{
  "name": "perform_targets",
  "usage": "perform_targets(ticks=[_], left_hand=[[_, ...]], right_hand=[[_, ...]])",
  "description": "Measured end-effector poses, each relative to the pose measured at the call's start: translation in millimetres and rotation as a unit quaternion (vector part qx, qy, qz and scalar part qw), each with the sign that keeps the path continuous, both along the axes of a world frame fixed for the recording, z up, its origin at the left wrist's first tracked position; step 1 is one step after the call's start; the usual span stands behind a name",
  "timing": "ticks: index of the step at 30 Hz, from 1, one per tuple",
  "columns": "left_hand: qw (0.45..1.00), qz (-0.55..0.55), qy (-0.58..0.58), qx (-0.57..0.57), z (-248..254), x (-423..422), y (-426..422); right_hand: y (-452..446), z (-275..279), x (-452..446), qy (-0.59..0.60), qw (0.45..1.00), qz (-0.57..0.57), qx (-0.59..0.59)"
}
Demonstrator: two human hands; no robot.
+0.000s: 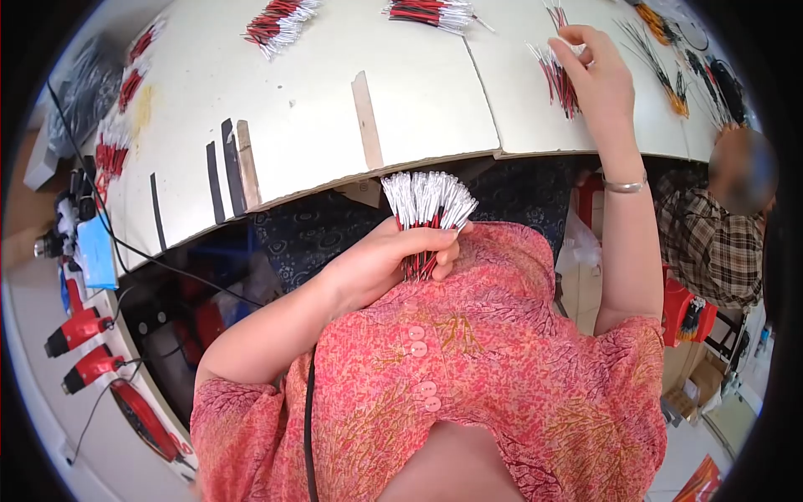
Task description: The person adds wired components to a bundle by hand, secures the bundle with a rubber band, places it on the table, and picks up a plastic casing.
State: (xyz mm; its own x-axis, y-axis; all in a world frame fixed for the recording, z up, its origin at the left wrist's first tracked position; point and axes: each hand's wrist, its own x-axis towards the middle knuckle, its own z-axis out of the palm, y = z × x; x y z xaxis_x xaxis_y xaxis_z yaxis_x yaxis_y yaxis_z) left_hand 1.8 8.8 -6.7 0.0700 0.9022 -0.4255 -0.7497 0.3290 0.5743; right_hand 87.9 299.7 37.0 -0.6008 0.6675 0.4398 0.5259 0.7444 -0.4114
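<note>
My left hand [422, 247] is closed around a thick bundle of red and black wires [431, 201] in front of my chest. The wires' white ends fan out above the fist, and thin tips stick out below it. Over the table at the right, my right hand [598, 71] has its fingers curved, with a small gap between thumb and forefinger. Just beneath and beside it lies a loose pile of red and black wires [560, 88], partly covered by the hand. Another small group of wires [554, 12] shows beyond the fingers.
More red, black and white wire bundles [280, 25] [431, 14] lie along the far side of the white table [318, 100]. Yellow and black wires [665, 75] lie farther right. Red heat guns [79, 330] hang at the left. A person in a checked shirt [711, 243] sits at the right.
</note>
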Motion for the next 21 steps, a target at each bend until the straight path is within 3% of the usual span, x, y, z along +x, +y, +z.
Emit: perform_targets(ticks=[1, 3, 5, 8, 10, 21], left_hand=[[1.000, -0.003, -0.004, 0.006, 0.0, -0.6, 0.5], [1.000, -0.004, -0.010, 0.004, -3.0, -0.3, 0.4], [1.000, -0.005, -0.016, 0.001, -5.7, 0.2, 0.3], [1.000, 0.000, -0.027, 0.010, -4.8, 1.0, 3.4], [1.000, -0.001, -0.022, -0.002, -3.1, 1.5, 4.4], [1.000, 0.003, -0.006, -0.009, 0.0, 3.8, -1.4]], right_hand=[[-8.8, 2.4, 2.9, -0.002, 1.000, 0.000, -0.002], [-30.8, 11.9, 11.8, 0.140, 0.987, 0.020, -0.077], [-70.6, 21.7, 25.8, 0.122, 0.985, 0.105, -0.060], [-117.7, 14.6, 37.9, 0.086, 0.950, 0.237, -0.187], [-133.1, 3.0, 40.3, 0.059, 0.935, 0.211, -0.279], [-143.7, -10.2, 36.1, 0.026, 0.920, 0.205, -0.334]])
